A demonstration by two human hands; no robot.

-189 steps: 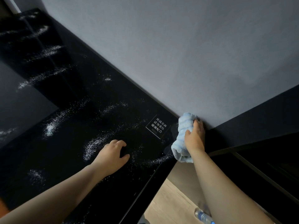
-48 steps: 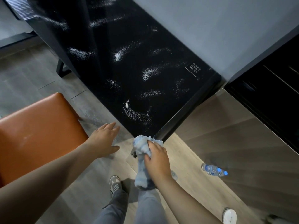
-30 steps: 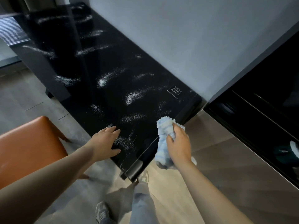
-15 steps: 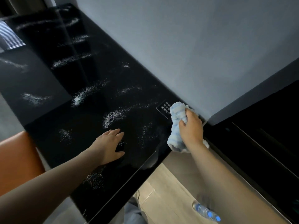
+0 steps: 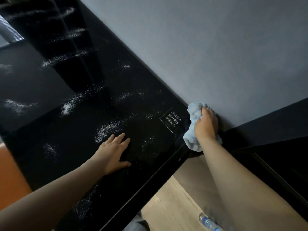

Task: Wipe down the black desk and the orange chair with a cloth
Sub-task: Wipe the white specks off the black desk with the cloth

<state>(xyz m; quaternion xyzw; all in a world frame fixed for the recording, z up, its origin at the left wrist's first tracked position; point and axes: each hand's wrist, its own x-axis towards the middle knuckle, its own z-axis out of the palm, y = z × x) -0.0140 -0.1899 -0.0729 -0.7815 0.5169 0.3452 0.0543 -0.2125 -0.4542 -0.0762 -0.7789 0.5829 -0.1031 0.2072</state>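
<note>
Black counter (image 5: pixel 50 130), dusted with white powder, against grey wall (image 5: pixel 216 47). Right hand (image 5: pixel 205 125) clenched around blue cloth (image 5: pixel 194 114) at far corner. Left hand (image 5: pixel 113 152) spread flat mid-counter. Orange chair (image 5: pixel 10 177) at left edge.

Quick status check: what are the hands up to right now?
Right hand clutching blue cloth at desk's wall corner. Left hand flat on black desk. White dust streaks remain; nothing blocking.

Black desk (image 5: pixel 126 147): glossy top, streaked and speckled with white powdery residue across most of the surface. Orange chair (image 5: pixel 10 174): only a smooth patch visible at 8 o'clock, beyond the desk's edge. Cloth (image 5: pixel 193 114): light blue, bunched, at the desk's 3 o'clock corner, against the wall.
</note>
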